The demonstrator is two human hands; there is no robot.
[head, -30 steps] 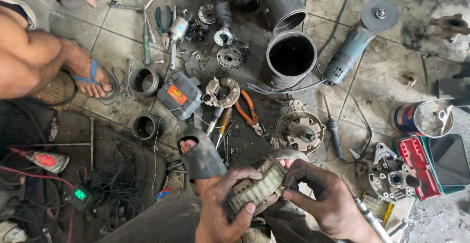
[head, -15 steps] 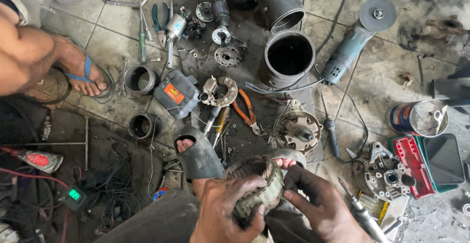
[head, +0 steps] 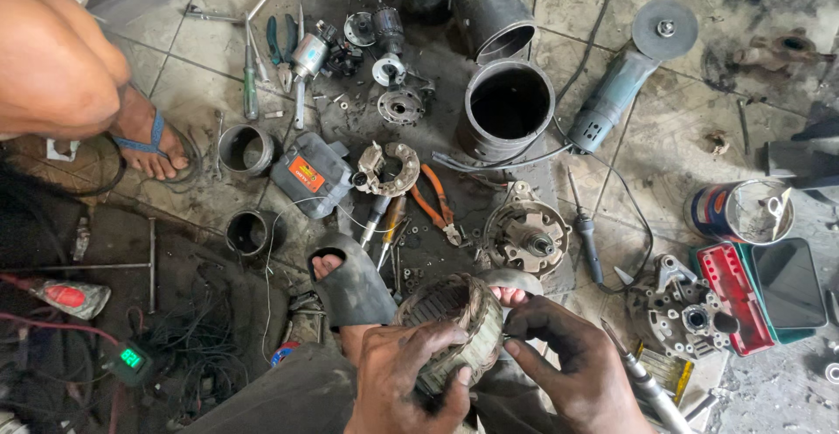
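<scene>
low down, left hand (head: 411, 373) grips the stator winding (head: 450, 325); right hand (head: 568, 355) pinches its rim, tools crowding the floor (head: 664, 163) beyond.

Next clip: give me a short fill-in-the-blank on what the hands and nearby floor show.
1. The left hand and right hand both grip a ring-shaped wound ____.
2. The angle grinder lies on the ____.
3. The pliers have ____ handles.
4. The other person's foot wears a ____ sandal.

Missing words: coil; floor; orange; blue
</scene>
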